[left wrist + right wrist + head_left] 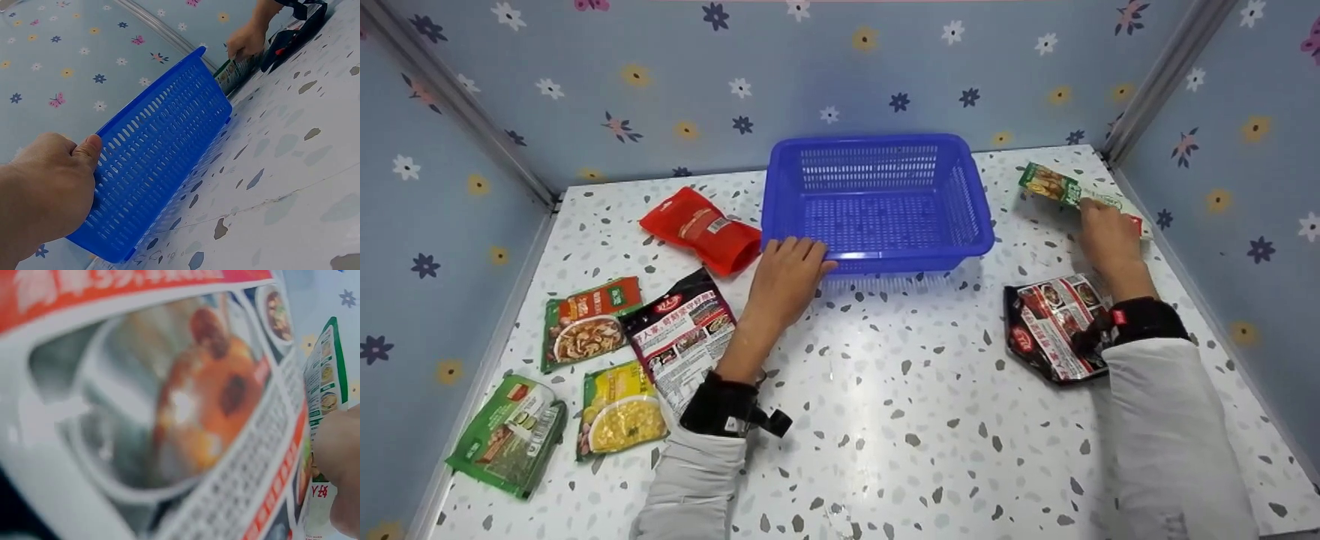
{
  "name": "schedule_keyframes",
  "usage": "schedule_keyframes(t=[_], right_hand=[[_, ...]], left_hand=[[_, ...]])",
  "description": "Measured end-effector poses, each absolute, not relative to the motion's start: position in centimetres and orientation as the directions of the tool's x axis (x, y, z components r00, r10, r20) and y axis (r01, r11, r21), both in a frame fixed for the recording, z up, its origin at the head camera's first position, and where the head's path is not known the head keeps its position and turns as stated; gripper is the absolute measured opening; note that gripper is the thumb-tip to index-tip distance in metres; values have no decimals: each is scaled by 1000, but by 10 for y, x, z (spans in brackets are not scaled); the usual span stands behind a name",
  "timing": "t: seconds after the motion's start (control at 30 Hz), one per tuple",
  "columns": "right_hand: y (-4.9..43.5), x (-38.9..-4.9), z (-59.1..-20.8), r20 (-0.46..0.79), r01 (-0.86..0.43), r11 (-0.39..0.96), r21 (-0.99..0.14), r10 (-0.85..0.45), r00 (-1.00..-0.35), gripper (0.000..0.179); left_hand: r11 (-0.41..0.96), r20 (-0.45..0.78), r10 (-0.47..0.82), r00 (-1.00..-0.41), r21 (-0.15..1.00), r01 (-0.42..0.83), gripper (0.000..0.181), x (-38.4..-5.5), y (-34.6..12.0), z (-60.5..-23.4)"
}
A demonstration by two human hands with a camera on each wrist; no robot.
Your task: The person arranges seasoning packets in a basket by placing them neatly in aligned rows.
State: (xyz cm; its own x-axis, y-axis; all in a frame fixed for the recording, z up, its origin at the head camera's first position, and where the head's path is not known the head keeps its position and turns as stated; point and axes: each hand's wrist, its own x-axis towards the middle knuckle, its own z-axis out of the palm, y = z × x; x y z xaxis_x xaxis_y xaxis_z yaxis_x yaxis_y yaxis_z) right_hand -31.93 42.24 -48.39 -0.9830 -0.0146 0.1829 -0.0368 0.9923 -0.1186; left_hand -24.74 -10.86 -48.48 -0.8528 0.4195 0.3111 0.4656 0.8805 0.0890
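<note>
Flowery blue walls (840, 75) stand round a white, speckled bench (885, 420), where the left hand (787, 281) grips a blue, box-shaped plastic basket (885, 256) at twelve o'clock and the right hand (1112, 238) pinches a flat green-and-white packet (1048, 184) at two o'clock, which might slip if the pinch is loose.

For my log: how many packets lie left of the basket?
5: red pouch beside the basket; black-edged packet below it; orange packet left of that; yellow packet below orange; green packet left of yellow. More may be hidden.
</note>
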Motion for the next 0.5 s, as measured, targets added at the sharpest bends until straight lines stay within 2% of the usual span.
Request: schedule_keyframes(t=[0.23,0.33,0.5], right_hand=[[432,-305,-472,292,29,965,-262,108,-950,53],[436,-300,-465,332,50,947,-318,160,-930,54],[437,-293,-454,392,92,902,-422,273,-878,44]], left_hand=[[880,319,418,-850,88,466,45,-247,-108,-485],[880,337,419,-843,80,469,44,-247,-108,-485],[879,349,422,-837,68,471,44,-248,-108,-485]])
